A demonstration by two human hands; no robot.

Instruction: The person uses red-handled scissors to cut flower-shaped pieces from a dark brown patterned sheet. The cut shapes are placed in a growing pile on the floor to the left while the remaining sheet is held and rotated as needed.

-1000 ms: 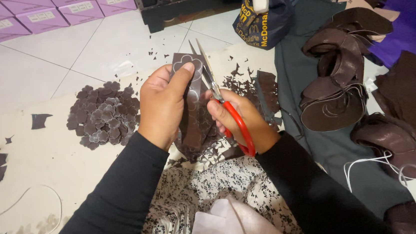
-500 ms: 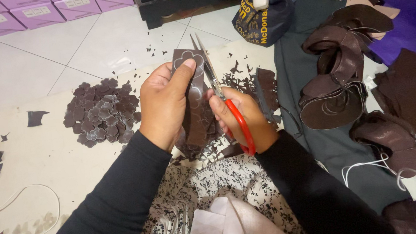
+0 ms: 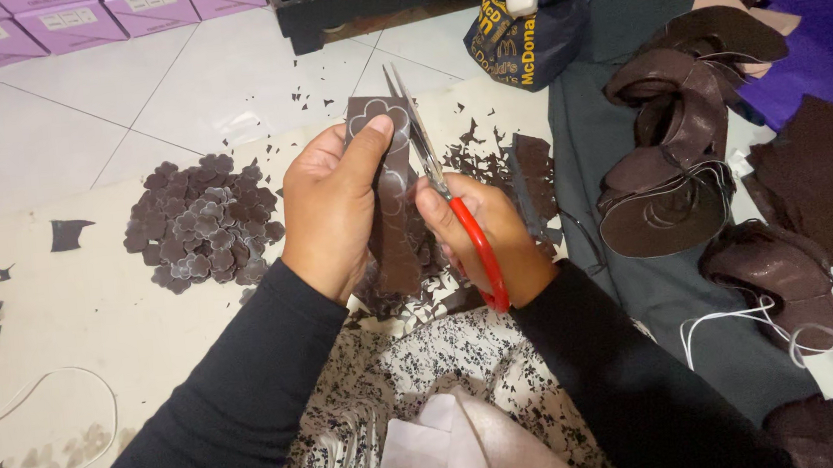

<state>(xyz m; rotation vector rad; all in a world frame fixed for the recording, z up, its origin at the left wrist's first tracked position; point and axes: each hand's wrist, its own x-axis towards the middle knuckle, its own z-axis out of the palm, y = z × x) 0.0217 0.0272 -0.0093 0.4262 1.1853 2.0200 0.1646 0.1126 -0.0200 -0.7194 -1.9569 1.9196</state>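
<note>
We've got the left hand [image 3: 334,211] pinching a dark brown strip of leather-like material with flower outlines drawn on it [image 3: 391,201], thumb pressed near the top so it stands up stiff in front of us, over the lap. The right hand [image 3: 482,238] is closed round the red-handled scissors [image 3: 443,187], blades pointing up along the strip's right edge, probably to follow an outline. Left of the hands sits a heap of dark brown cut-out flower shapes [image 3: 200,223] on the cream sheet spread over the floor [image 3: 61,305], handy for dropping finished ones. Tiny dark offcuts [image 3: 475,154] litter the sheet beyond. Compared with a second ago, barely anything's different: same grip, blades seem a touch higher along the edge.
</note>
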